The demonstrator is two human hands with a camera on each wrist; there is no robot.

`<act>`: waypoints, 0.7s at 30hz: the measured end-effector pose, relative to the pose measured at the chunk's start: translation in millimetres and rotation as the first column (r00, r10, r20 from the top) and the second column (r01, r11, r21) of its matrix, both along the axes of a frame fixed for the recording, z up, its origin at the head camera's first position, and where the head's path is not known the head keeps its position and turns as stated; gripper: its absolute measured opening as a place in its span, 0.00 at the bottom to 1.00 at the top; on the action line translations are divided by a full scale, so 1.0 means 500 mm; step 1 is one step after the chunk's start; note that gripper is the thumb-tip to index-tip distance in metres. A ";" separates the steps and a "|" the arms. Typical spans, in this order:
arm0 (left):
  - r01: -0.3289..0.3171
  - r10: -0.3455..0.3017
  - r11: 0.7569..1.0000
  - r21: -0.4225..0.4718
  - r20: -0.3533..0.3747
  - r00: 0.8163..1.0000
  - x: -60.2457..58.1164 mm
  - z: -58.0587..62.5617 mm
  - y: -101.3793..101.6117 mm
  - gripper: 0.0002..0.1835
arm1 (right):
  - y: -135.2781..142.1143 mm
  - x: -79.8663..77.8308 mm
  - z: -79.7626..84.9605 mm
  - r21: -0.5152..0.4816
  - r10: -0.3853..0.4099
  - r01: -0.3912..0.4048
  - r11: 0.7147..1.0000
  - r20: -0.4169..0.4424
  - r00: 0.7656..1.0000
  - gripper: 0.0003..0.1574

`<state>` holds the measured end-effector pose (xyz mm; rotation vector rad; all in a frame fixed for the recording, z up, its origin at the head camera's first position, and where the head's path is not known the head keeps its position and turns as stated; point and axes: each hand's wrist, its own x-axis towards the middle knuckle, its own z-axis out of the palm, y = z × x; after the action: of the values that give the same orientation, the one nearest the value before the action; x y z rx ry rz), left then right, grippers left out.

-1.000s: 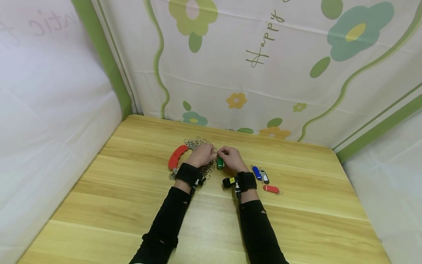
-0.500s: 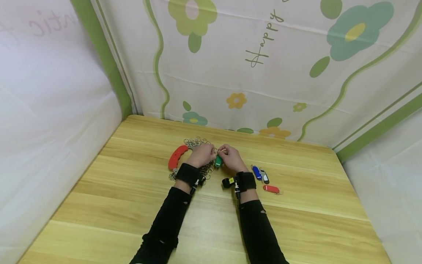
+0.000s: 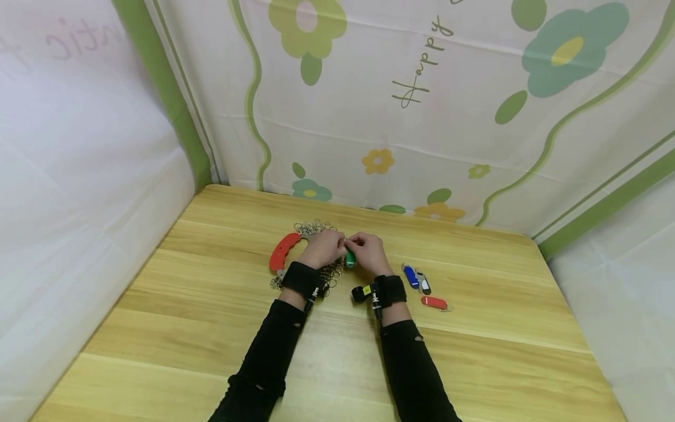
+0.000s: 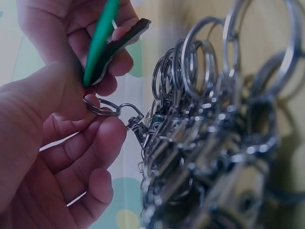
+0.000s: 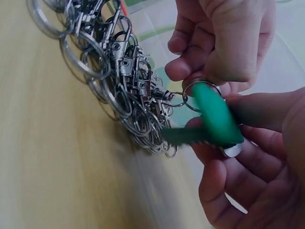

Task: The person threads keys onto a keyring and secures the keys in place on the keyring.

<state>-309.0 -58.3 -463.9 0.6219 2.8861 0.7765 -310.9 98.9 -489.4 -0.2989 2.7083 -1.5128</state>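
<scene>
Partly behind right fingers (image 5: 250, 175), green tag (image 5: 214, 117); blurred in right wrist view

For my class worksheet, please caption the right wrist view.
Left hand pinches a metal ring, right hand a green tag, beside a cluster of metal clips.

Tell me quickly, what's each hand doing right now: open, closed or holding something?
Left hand: closed, pinching a metal ring.
Right hand: closed, holding the green tag between thumb and fingers.
</scene>
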 end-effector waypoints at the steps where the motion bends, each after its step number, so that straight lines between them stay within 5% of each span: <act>1: -0.002 0.002 1.000 -0.002 0.000 1.000 0.000 -0.001 0.000 0.13 | 0.000 0.001 0.000 -0.001 -0.003 0.003 1.000 0.000 1.000 0.09; 21: 0.008 -0.008 0.999 -0.049 -0.002 1.000 0.000 -0.004 0.002 0.14 | 0.004 0.001 0.002 0.020 0.051 -0.052 0.998 0.034 0.998 0.07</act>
<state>-309.1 -57.5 -466.1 0.6291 2.8931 0.7015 -310.5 100.8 -488.4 -0.3374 2.6678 -1.4620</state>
